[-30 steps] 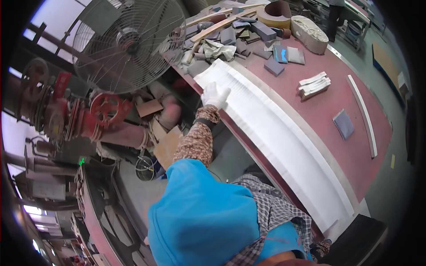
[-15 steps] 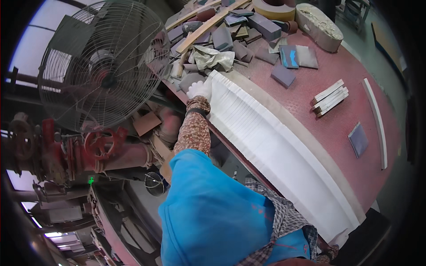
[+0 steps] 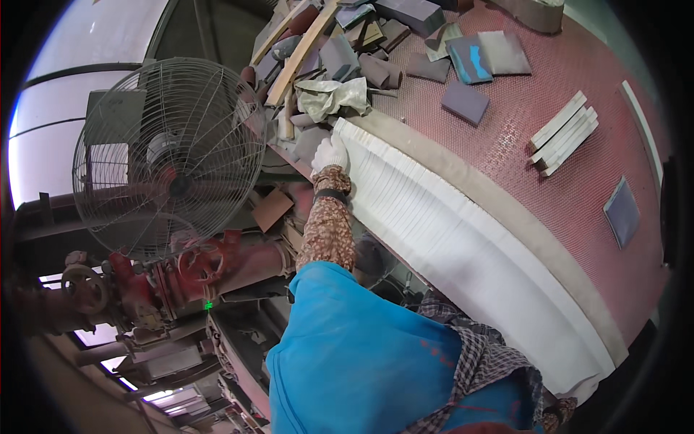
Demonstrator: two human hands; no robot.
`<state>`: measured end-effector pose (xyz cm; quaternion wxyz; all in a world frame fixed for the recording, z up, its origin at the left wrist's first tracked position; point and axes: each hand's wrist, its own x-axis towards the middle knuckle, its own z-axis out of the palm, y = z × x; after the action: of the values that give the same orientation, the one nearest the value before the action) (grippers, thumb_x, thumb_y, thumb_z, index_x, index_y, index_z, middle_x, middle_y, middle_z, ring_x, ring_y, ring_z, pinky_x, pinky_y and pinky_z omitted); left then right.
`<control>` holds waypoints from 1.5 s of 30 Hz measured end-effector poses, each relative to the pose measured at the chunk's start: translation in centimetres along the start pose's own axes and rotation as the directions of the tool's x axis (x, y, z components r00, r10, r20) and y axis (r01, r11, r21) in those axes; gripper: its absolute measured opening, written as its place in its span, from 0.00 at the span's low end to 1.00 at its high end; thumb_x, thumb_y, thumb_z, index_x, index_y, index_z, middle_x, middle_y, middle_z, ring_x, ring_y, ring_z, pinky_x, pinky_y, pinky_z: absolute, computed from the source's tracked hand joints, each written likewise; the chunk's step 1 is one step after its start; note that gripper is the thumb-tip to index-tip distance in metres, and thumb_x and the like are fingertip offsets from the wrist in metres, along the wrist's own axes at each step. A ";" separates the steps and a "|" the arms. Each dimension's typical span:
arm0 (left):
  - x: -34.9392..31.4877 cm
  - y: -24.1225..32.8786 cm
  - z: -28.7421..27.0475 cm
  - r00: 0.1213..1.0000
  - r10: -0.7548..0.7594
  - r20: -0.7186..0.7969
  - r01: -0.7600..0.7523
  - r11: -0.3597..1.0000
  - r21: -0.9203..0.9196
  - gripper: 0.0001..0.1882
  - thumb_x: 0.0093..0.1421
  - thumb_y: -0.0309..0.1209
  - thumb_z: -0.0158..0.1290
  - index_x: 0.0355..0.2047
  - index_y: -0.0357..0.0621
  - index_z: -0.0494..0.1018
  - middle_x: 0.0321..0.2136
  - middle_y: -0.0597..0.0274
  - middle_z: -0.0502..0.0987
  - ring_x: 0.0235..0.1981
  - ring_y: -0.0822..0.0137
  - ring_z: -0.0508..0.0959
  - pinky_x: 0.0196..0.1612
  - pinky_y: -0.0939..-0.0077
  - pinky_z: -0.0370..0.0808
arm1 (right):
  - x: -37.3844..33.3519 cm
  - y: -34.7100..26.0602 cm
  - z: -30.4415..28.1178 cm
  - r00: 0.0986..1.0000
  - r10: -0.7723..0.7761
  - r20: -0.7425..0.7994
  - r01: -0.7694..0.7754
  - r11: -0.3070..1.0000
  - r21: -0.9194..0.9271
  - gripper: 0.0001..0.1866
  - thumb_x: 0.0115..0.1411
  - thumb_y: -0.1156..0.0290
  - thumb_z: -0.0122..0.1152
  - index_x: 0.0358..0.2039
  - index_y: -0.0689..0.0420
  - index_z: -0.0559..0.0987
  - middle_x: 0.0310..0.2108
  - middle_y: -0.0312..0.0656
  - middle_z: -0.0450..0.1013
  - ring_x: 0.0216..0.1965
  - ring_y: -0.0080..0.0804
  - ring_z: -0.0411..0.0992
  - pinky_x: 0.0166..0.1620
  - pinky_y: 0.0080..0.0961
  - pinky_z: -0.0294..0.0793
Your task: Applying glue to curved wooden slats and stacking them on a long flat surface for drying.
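A long white moulding (image 3: 463, 246) with fine grooves along its left part lies across the near edge of the table. At its far left end, my left hand (image 3: 330, 155), in a white glove, is closed on the edge. My right hand (image 3: 584, 390) grips the opposite end at the lower right; most of it is hidden behind the moulding and my clothing. Just beyond the moulding, a pale beige strip (image 3: 499, 192) runs alongside it.
Sanding blocks (image 3: 465, 103), wooden sticks (image 3: 302, 54) and a crumpled cloth (image 3: 332, 98) crowd the far side of the red table (image 3: 535, 195). Several white-sided strips (image 3: 565, 134) lie to the right. A large caged fan (image 3: 170, 159) stands left, above red pipes (image 3: 238, 271).
The view has shifted, so the fan and pipes sit lower and the table's far side is more cropped. Both hands remain at the moulding's ends.
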<state>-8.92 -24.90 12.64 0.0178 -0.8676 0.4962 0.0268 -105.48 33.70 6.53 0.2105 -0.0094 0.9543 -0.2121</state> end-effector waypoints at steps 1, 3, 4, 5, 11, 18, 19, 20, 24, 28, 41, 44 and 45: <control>0.0 0.1 -0.1 0.999 -0.044 0.001 0.044 0.999 -0.020 0.32 0.74 0.56 0.33 0.51 0.45 0.78 0.51 0.43 0.82 0.54 0.37 0.79 0.59 0.39 0.71 | -0.1 0.0 -0.1 0.999 0.005 -0.047 -0.008 0.999 -0.054 0.35 0.80 0.44 0.39 0.72 0.60 0.67 0.64 0.56 0.74 0.60 0.51 0.76 0.61 0.36 0.78; -0.3 0.5 -0.3 0.993 -0.120 0.003 0.120 0.990 -0.070 0.32 0.74 0.56 0.33 0.50 0.45 0.78 0.51 0.42 0.82 0.54 0.36 0.79 0.59 0.40 0.71 | -0.5 -0.1 -0.2 0.994 -0.056 -0.097 0.036 0.980 -0.193 0.35 0.80 0.44 0.38 0.74 0.59 0.65 0.63 0.56 0.75 0.61 0.51 0.75 0.63 0.36 0.77; -0.4 0.8 -0.5 0.991 -0.134 0.028 0.135 0.990 -0.028 0.31 0.75 0.55 0.32 0.52 0.46 0.77 0.53 0.43 0.81 0.56 0.37 0.79 0.60 0.40 0.71 | -0.7 0.0 0.1 0.984 -0.161 -0.079 0.129 0.943 -0.305 0.36 0.80 0.43 0.37 0.74 0.59 0.64 0.63 0.57 0.74 0.63 0.51 0.74 0.64 0.37 0.75; -0.6 1.1 -0.7 0.989 -0.138 0.051 0.138 0.990 0.012 0.30 0.76 0.54 0.30 0.54 0.47 0.76 0.55 0.43 0.79 0.57 0.38 0.78 0.61 0.40 0.72 | -0.9 -0.1 0.0 0.957 -0.288 -0.045 0.236 0.857 -0.458 0.37 0.79 0.42 0.36 0.74 0.59 0.64 0.63 0.57 0.74 0.64 0.51 0.73 0.65 0.38 0.74; -1.3 2.2 -1.7 0.976 -0.210 0.056 0.213 0.976 -0.037 0.34 0.74 0.55 0.31 0.57 0.44 0.75 0.58 0.41 0.78 0.61 0.34 0.75 0.65 0.40 0.68 | -1.3 -0.4 1.1 0.976 -0.152 -0.156 0.090 0.934 -0.346 0.40 0.78 0.36 0.32 0.69 0.57 0.73 0.67 0.57 0.71 0.68 0.54 0.69 0.69 0.42 0.69; -1.2 2.2 -1.8 0.984 -0.158 0.077 0.157 0.987 0.013 0.33 0.75 0.54 0.30 0.57 0.44 0.75 0.59 0.40 0.77 0.60 0.34 0.76 0.64 0.39 0.69 | -0.8 -0.1 0.9 0.978 -0.127 -0.166 0.074 0.954 -0.290 0.39 0.78 0.37 0.34 0.68 0.57 0.74 0.66 0.56 0.72 0.66 0.53 0.71 0.68 0.43 0.70; -1.3 2.4 -2.0 0.984 -0.156 0.083 0.156 0.988 0.016 0.33 0.74 0.54 0.30 0.58 0.45 0.74 0.60 0.41 0.77 0.61 0.35 0.75 0.64 0.39 0.69 | -0.6 0.0 0.8 0.978 -0.123 -0.169 0.070 0.956 -0.286 0.39 0.78 0.37 0.34 0.68 0.56 0.74 0.66 0.56 0.72 0.66 0.53 0.71 0.68 0.43 0.70; -1.5 2.7 -2.2 0.983 -0.159 0.090 0.158 0.987 0.014 0.33 0.74 0.54 0.29 0.58 0.45 0.74 0.61 0.41 0.76 0.62 0.35 0.75 0.64 0.40 0.69 | -0.4 0.2 0.9 0.979 -0.120 -0.165 0.071 0.958 -0.276 0.39 0.78 0.37 0.34 0.68 0.56 0.74 0.66 0.55 0.73 0.66 0.53 0.71 0.68 0.43 0.70; -2.5 3.8 -3.3 0.956 -0.268 0.121 0.273 0.962 -0.024 0.34 0.75 0.57 0.29 0.60 0.47 0.74 0.62 0.42 0.75 0.63 0.35 0.74 0.65 0.40 0.68 | 1.1 0.8 0.4 0.978 -0.122 -0.169 0.073 0.960 -0.271 0.39 0.78 0.37 0.35 0.67 0.56 0.75 0.65 0.55 0.73 0.65 0.52 0.72 0.68 0.44 0.70; -2.6 4.0 -2.9 0.959 -0.274 0.075 0.278 0.959 -0.058 0.34 0.74 0.57 0.34 0.57 0.45 0.77 0.59 0.43 0.78 0.63 0.38 0.74 0.65 0.43 0.67 | 0.6 0.5 -0.1 0.979 -0.101 -0.176 0.051 0.961 -0.270 0.39 0.78 0.37 0.35 0.67 0.56 0.76 0.65 0.54 0.74 0.65 0.52 0.73 0.67 0.44 0.71; 1.7 1.4 -0.8 0.900 0.338 0.276 -0.430 0.792 0.433 0.23 0.72 0.45 0.47 0.53 0.42 0.81 0.53 0.45 0.82 0.56 0.41 0.82 0.55 0.47 0.80 | -13.7 -10.0 1.3 0.963 -0.186 -0.197 0.073 0.879 -0.471 0.26 0.75 0.51 0.44 0.56 0.60 0.79 0.55 0.56 0.78 0.55 0.54 0.76 0.57 0.50 0.74; 2.4 1.4 -0.6 0.919 0.305 0.250 -0.391 0.782 0.485 0.24 0.71 0.46 0.47 0.55 0.42 0.79 0.54 0.45 0.82 0.57 0.40 0.81 0.56 0.48 0.79 | -13.6 -9.3 0.8 0.972 -0.153 -0.179 0.099 0.955 -0.279 0.38 0.75 0.40 0.38 0.66 0.61 0.74 0.66 0.62 0.70 0.68 0.62 0.65 0.72 0.48 0.60; 2.6 1.3 -0.5 0.923 0.296 0.247 -0.383 0.775 0.502 0.25 0.71 0.47 0.48 0.55 0.42 0.79 0.55 0.45 0.81 0.57 0.40 0.80 0.56 0.48 0.79 | -14.1 -8.6 0.3 0.971 -0.136 -0.195 0.082 0.962 -0.261 0.39 0.75 0.40 0.38 0.68 0.61 0.72 0.67 0.62 0.69 0.69 0.60 0.65 0.72 0.47 0.60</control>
<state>-8.74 -27.85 12.97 0.2953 -0.7178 0.6290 -0.0447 -93.09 27.24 15.41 0.0932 -0.0661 0.9883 -0.1010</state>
